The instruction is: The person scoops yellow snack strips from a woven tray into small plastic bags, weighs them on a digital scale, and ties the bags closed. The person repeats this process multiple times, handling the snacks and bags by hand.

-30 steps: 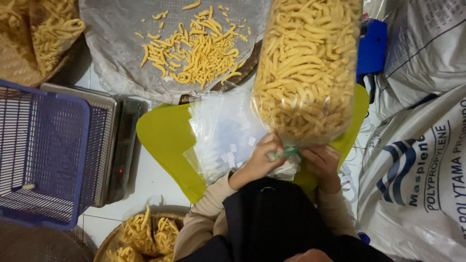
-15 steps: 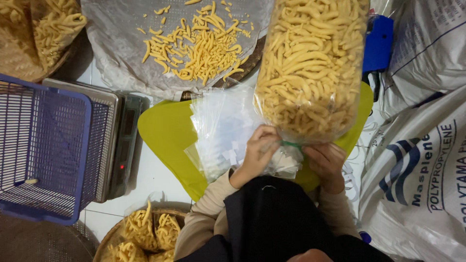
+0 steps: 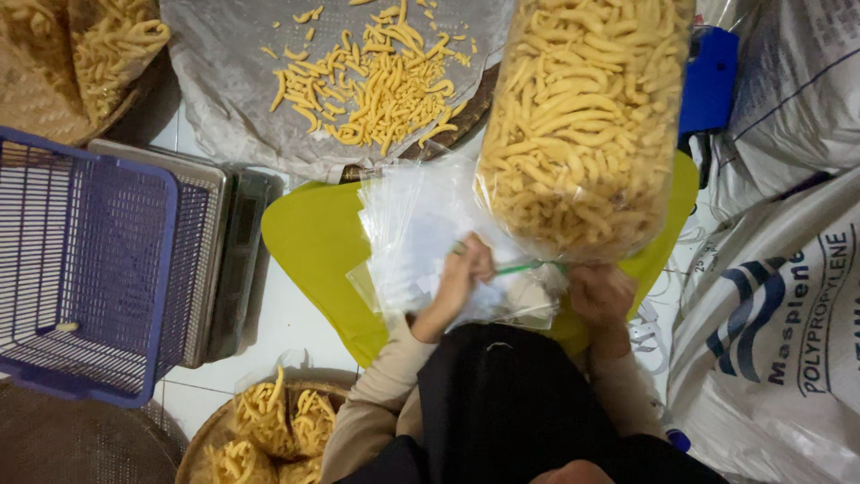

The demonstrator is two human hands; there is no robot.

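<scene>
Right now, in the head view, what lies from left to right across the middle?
Purple basket → metal tray → yellow-green mat → stack of clear bags → left hand → filled snack bag → white woven sack.

At your left you see a blue plastic basket [image 3: 85, 269], and it stands on a flat grey metal tray [image 3: 210, 193]. Above it, in the far corner, a woven tray [image 3: 54, 81] carries yellow snack sticks. At the top middle, loose snack sticks [image 3: 376, 85] lie on a grey sheet [image 3: 224, 81]. Near your knees another woven tray [image 3: 210, 439] holds small filled bags [image 3: 269, 421]. At your right lie big white woven sacks [image 3: 779, 341], and a blue object [image 3: 709, 81] is beside them.
</scene>
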